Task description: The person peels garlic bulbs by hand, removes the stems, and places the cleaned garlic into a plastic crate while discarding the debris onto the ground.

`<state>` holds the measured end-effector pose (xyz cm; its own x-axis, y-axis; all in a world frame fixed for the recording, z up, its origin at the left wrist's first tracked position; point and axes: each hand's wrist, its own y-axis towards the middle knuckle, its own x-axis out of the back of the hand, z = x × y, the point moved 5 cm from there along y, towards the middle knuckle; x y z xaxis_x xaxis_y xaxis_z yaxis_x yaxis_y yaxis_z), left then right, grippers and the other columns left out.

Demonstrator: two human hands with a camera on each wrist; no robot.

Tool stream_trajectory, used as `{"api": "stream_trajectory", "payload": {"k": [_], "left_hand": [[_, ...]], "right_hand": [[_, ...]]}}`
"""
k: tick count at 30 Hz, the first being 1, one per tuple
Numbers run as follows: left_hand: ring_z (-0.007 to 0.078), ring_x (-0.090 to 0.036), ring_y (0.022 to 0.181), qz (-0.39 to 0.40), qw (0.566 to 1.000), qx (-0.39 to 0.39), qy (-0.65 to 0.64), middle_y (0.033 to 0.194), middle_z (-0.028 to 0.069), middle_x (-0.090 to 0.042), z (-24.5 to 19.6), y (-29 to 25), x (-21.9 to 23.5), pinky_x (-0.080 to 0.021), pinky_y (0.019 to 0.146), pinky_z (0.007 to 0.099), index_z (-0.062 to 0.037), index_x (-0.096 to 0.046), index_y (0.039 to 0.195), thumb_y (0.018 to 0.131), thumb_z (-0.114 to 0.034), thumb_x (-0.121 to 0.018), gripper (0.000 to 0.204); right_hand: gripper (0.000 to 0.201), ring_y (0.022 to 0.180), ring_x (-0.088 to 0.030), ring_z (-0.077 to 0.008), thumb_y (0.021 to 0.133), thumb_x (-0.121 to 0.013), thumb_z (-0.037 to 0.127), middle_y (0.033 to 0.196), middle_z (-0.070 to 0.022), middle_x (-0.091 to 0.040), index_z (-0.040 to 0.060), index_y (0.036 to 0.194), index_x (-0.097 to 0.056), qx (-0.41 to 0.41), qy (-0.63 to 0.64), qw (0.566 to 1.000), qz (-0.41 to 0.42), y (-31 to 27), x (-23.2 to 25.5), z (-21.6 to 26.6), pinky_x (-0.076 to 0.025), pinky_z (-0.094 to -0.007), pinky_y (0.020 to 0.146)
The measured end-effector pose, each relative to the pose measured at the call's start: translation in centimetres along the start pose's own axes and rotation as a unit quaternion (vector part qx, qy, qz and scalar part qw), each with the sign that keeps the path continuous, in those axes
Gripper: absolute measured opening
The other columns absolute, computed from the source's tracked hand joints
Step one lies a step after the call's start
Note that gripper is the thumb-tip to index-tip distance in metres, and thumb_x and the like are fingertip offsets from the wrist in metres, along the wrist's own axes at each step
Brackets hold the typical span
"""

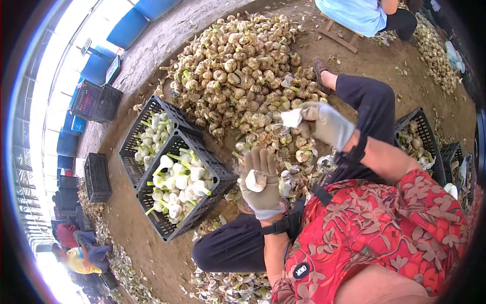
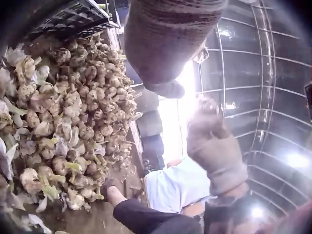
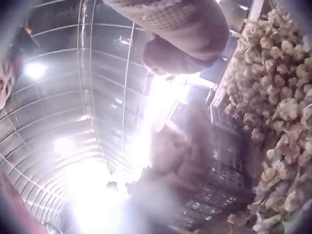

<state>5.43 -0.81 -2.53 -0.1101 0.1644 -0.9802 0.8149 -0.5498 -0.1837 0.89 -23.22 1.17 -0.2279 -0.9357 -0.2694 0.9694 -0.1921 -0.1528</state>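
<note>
In the head view my gloved left hand (image 1: 260, 185) is palm up with its fingers stretched out, and a peeled white garlic bulb (image 1: 255, 181) rests on the palm. My gloved right hand (image 1: 326, 125), blurred, is raised off to the right, pinching a white papery piece of garlic skin (image 1: 291, 118) at its fingertips. Beneath both hands lie loose skins (image 1: 289, 181) and unpeeled bulbs. The left wrist view has the right hand (image 2: 214, 148) smeared by motion. Glare washes out the left hand (image 3: 175, 153) in the right wrist view.
A large heap of unpeeled garlic (image 1: 238, 71) lies ahead. To the left, a black crate (image 1: 223, 186) of cleaned bulbs adjoins another crate (image 1: 130, 164). A crate (image 1: 436, 147) stands at right. Someone in a light blue shirt (image 1: 354, 15) sits at the top right.
</note>
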Motion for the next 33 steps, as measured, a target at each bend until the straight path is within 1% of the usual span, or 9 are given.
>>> {"api": "stream_trajectory", "payload": {"k": [2, 3, 4, 8, 11, 18, 24, 27, 33], "left_hand": [[0.0406, -0.040, 0.131, -0.016, 0.999, -0.024, -0.046, 0.140, 0.0243, -0.043, -0.8, 0.2, -0.7, -0.028, 0.114, 0.0526, 0.0055, -0.045, 0.134, 0.093, -0.020, -0.044, 0.048], [0.0404, -0.040, 0.131, -0.015, 0.999, -0.024, -0.039, 0.140, 0.0246, -0.044, -0.9, 0.3, -0.5, -0.028, 0.114, 0.0527, 0.0056, -0.046, 0.133, 0.093, -0.020, -0.045, 0.048], [0.0402, -0.040, 0.132, -0.015, 0.999, -0.021, -0.032, 0.139, 0.0248, -0.045, -0.9, 0.3, -0.3, -0.028, 0.114, 0.0528, 0.0058, -0.046, 0.133, 0.093, -0.019, -0.045, 0.047], [0.0287, -0.055, 0.117, 0.103, 0.992, 0.018, 0.065, 0.132, 0.0225, -0.052, -1.2, 1.1, 5.5, -0.045, 0.101, 0.0426, 0.0069, -0.048, 0.131, 0.090, -0.010, -0.050, 0.045], [0.0165, -0.063, 0.088, -0.056, 0.891, -0.102, 0.438, 0.097, 0.0065, -0.066, -0.5, -0.2, 1.4, -0.051, 0.088, 0.0380, -0.0038, -0.059, 0.110, 0.091, -0.025, -0.052, 0.029], [0.0332, -0.042, 0.132, -0.060, 0.995, -0.022, 0.082, 0.142, 0.0186, -0.045, -0.2, -0.5, 2.3, -0.033, 0.112, 0.0446, 0.0017, -0.047, 0.135, 0.095, -0.020, -0.039, 0.046], [0.0393, -0.054, 0.118, -0.079, 0.980, -0.174, -0.056, 0.126, 0.0248, -0.057, -6.2, 1.2, 2.2, -0.044, 0.101, 0.0516, 0.0089, -0.057, 0.119, 0.087, -0.010, -0.043, 0.039], [0.0279, -0.062, 0.097, -0.129, 0.975, -0.182, 0.016, 0.107, 0.0146, -0.065, -6.2, 1.0, 2.3, -0.052, 0.083, 0.0394, 0.0024, -0.060, 0.113, 0.090, -0.009, -0.048, 0.029], [0.0190, -0.060, 0.076, -0.271, 0.933, -0.209, 0.109, 0.085, 0.0056, -0.061, -6.4, 0.9, 5.2, -0.051, 0.070, 0.0320, -0.0068, -0.059, 0.107, 0.092, -0.010, -0.053, 0.017]], "right_hand": [[0.027, 0.075, -0.064, -0.0222, 0.085, -0.064, 0.021, 0.089, -0.0114, -0.065, 0.0017, 0.104, -0.062, 0.044, -0.320, 0.942, 0.090, 0.0, 0.1, 1.3, -0.051, -0.0319, 0.066], [0.032, 0.081, -0.066, -0.0269, 0.081, -0.068, 0.023, 0.096, -0.0134, -0.065, 0.0035, 0.106, -0.062, 0.133, -0.560, 0.809, 0.120, -0.7, -0.9, 1.9, -0.052, -0.0351, 0.070], [0.045, 0.097, -0.063, -0.0328, 0.075, -0.072, 0.021, 0.118, -0.0142, -0.058, 0.0079, 0.117, -0.058, 0.111, -0.620, 0.768, 0.119, -1.4, -2.9, 2.6, -0.052, -0.0383, 0.080], [0.051, 0.100, -0.063, -0.0291, 0.072, -0.068, 0.012, 0.122, -0.0089, -0.055, 0.0156, 0.121, -0.056, 0.258, -0.475, 0.825, 0.166, -1.8, -10.0, 4.3, -0.053, -0.0360, 0.082], [0.030, 0.080, -0.065, -0.0283, 0.071, -0.065, 0.011, 0.100, -0.0062, -0.063, 0.0150, 0.101, -0.066, 0.342, -0.433, 0.819, 0.157, -0.4, -12.0, 1.2, -0.054, -0.0373, 0.065], [0.014, 0.071, -0.064, -0.0321, 0.071, -0.065, 0.016, 0.076, -0.0096, -0.062, 0.0090, 0.082, -0.063, 0.261, -0.456, 0.814, 0.248, -2.2, -10.8, -2.3, -0.051, -0.0408, 0.060], [0.015, 0.077, -0.068, -0.0302, 0.074, -0.065, 0.019, 0.080, -0.0100, -0.070, 0.0105, 0.083, -0.072, -0.079, -0.704, 0.481, 0.517, -3.7, -3.3, -11.2, -0.053, -0.0443, 0.062], [0.020, 0.079, -0.068, -0.0316, 0.072, -0.066, 0.019, 0.087, -0.0121, -0.071, 0.0095, 0.088, -0.073, -0.111, -0.740, 0.434, 0.502, -0.9, 0.2, -14.9, -0.054, -0.0421, 0.065], [0.012, 0.072, -0.068, -0.0328, 0.072, -0.063, 0.015, 0.074, -0.0154, -0.068, 0.0072, 0.079, -0.068, 0.072, -0.676, 0.696, 0.232, 4.3, -4.7, -20.0, -0.053, -0.0435, 0.057]]}}
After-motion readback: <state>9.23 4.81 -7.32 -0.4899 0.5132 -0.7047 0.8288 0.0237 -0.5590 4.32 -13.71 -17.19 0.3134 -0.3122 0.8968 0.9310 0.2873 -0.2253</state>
